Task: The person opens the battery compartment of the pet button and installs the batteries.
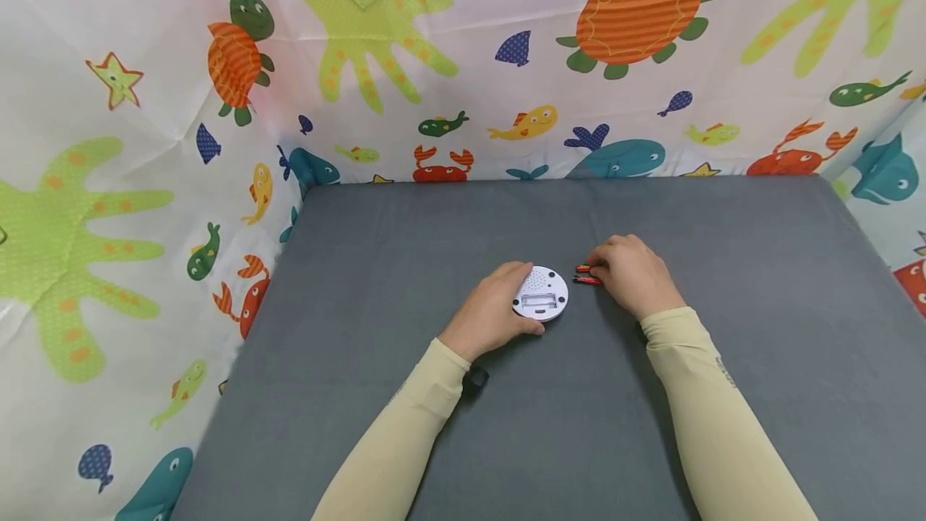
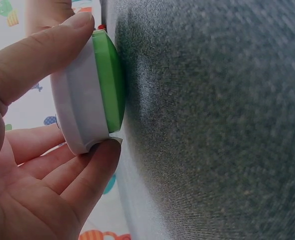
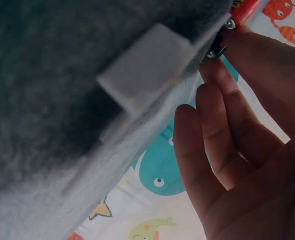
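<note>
Left hand (image 1: 493, 313) pinches the round device (image 1: 541, 293) at its rim, battery bay up, mid-counter (image 1: 723, 231). Right hand (image 1: 633, 273) pinches the batteries (image 1: 587, 275) just beside it. Best keep the device steady and match battery polarity.

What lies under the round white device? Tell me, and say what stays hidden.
The round white device rests green face down on the grey mat, held by the left hand. Its open battery bay faces up. Whatever is on the green face is hidden.
</note>
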`<state>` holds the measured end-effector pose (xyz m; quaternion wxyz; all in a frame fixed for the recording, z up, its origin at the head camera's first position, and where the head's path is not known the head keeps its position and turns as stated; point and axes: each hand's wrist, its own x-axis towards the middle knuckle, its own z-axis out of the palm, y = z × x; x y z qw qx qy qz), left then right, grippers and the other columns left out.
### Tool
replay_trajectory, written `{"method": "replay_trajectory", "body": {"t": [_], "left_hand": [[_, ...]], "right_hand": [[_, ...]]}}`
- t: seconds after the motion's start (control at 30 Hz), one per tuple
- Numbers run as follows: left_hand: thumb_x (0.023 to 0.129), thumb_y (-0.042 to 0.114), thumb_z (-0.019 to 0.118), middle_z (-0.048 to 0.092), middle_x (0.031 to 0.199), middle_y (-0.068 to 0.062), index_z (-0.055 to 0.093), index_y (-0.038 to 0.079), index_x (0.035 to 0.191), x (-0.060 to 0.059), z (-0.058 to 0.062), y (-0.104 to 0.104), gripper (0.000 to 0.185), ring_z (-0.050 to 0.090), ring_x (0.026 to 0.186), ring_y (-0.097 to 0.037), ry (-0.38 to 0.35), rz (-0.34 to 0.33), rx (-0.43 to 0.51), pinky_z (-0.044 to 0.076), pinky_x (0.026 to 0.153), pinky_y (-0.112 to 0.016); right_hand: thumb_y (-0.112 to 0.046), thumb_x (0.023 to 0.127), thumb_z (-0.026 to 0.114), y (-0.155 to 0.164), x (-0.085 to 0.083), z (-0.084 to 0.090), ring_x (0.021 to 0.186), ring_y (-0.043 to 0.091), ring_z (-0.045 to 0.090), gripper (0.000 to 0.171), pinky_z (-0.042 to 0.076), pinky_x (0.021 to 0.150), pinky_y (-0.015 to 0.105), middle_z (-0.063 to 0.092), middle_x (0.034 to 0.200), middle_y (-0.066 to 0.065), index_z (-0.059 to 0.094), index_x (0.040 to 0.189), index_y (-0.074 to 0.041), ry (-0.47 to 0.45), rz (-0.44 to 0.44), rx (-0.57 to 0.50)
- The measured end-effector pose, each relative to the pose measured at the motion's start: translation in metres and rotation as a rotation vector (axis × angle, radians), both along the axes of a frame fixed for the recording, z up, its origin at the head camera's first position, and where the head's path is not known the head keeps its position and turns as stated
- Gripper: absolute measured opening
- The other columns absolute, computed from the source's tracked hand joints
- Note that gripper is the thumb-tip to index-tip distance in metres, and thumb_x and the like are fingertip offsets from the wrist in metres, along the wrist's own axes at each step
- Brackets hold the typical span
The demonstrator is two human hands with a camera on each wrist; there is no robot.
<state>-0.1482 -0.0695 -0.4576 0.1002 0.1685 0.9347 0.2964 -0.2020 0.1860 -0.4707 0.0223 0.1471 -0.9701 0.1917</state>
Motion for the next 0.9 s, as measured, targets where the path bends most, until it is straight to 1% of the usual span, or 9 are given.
{"method": "replay_trajectory", "body": {"t": [0.1, 0.2, 0.33, 0.47, 0.57, 0.7, 0.9], "left_hand": [[0.086, 0.03, 0.095, 0.049, 0.167, -0.004, 0.046, 0.012, 0.164, -0.001, 0.0, 0.0, 0.094, 0.054, 0.146, -0.022, 0.008, -0.004, -0.004, 0.047, 0.122, -0.039], [0.085, 0.031, 0.095, 0.049, 0.167, -0.004, 0.046, 0.012, 0.164, -0.001, -0.001, 0.0, 0.094, 0.055, 0.146, -0.021, 0.011, -0.009, -0.004, 0.047, 0.122, -0.038], [0.085, 0.031, 0.095, 0.049, 0.167, -0.004, 0.046, 0.012, 0.164, -0.001, -0.001, 0.0, 0.095, 0.055, 0.144, -0.022, 0.014, -0.012, -0.001, 0.048, 0.121, -0.039], [0.086, 0.03, 0.095, 0.05, 0.166, -0.004, 0.046, 0.011, 0.164, -0.001, -0.001, 0.0, 0.094, 0.056, 0.142, -0.023, 0.017, -0.016, 0.013, 0.049, 0.12, -0.039], [0.086, 0.03, 0.094, 0.05, 0.166, -0.005, 0.046, 0.01, 0.164, 0.0, -0.001, 0.0, 0.094, 0.057, 0.14, -0.023, 0.016, -0.02, 0.02, 0.05, 0.119, -0.04], [0.086, 0.03, 0.094, 0.05, 0.166, -0.006, 0.046, 0.009, 0.164, -0.001, -0.001, -0.001, 0.094, 0.058, 0.14, -0.023, 0.022, -0.028, 0.017, 0.051, 0.118, -0.04], [0.086, 0.029, 0.094, 0.051, 0.165, -0.006, 0.045, 0.008, 0.164, -0.001, -0.001, -0.001, 0.094, 0.059, 0.139, -0.023, 0.041, -0.048, 0.026, 0.052, 0.117, -0.038]], "right_hand": [[-0.006, 0.096, 0.078, 0.001, 0.0, 0.001, 0.099, 0.035, 0.061, 0.009, 0.056, 0.083, 0.055, 0.076, 0.103, 0.014, 0.083, 0.102, -0.008, 0.001, -0.015, 0.014], [-0.007, 0.096, 0.078, 0.002, 0.001, 0.004, 0.098, 0.035, 0.062, 0.007, 0.056, 0.082, 0.055, 0.076, 0.101, 0.013, 0.083, 0.102, -0.008, -0.01, -0.016, 0.023], [-0.012, 0.096, 0.081, -0.002, 0.008, 0.017, 0.098, 0.033, 0.063, 0.007, 0.057, 0.085, 0.055, 0.077, 0.102, 0.011, 0.083, 0.102, -0.01, -0.018, 0.002, -0.007], [-0.013, 0.096, 0.082, -0.015, 0.02, 0.036, 0.099, 0.03, 0.065, 0.006, 0.058, 0.088, 0.053, 0.077, 0.101, 0.008, 0.082, 0.102, -0.012, 0.005, 0.067, -0.068], [-0.011, 0.096, 0.082, -0.028, 0.028, 0.045, 0.099, 0.029, 0.066, 0.007, 0.058, 0.09, 0.052, 0.077, 0.101, 0.007, 0.083, 0.103, -0.012, 0.014, 0.137, -0.085], [-0.01, 0.093, 0.085, -0.044, 0.035, 0.046, 0.099, 0.027, 0.066, 0.011, 0.06, 0.09, 0.048, 0.077, 0.101, 0.005, 0.083, 0.104, -0.012, 0.011, 0.186, -0.07], [-0.008, 0.09, 0.087, -0.057, 0.041, 0.043, 0.096, 0.025, 0.064, 0.011, 0.06, 0.083, 0.045, 0.076, 0.098, 0.003, 0.082, 0.099, -0.013, 0.011, 0.227, -0.042]]}}
